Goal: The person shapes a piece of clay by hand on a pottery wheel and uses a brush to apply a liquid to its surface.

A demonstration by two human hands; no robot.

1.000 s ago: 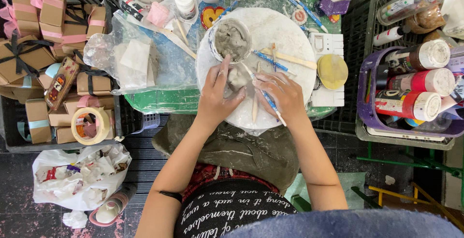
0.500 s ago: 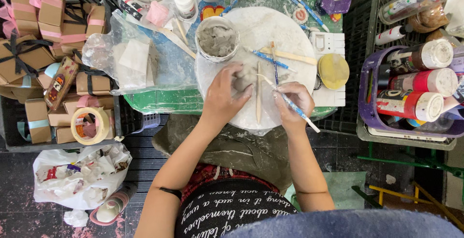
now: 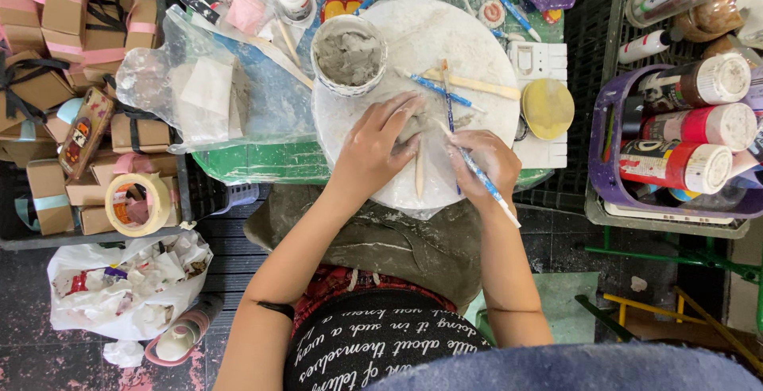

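On the round white board [image 3: 445,33]: grey clay lump [image 3: 419,125], partly covered by left hand [image 3: 373,149], fingers curled over it. Right hand [image 3: 486,164] just beside, closed around blue-handled tool [image 3: 489,187], tip at the clay. Clay-filled bowl [image 3: 348,53] at board's upper left; wooden stick [image 3: 419,172] between hands.

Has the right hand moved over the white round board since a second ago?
Yes. The right hand, now gripping a blue tool, has drawn back from the white round board's middle to its near edge.

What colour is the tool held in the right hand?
Blue with pale markings: the thin tool in the right hand, seen in the head view.
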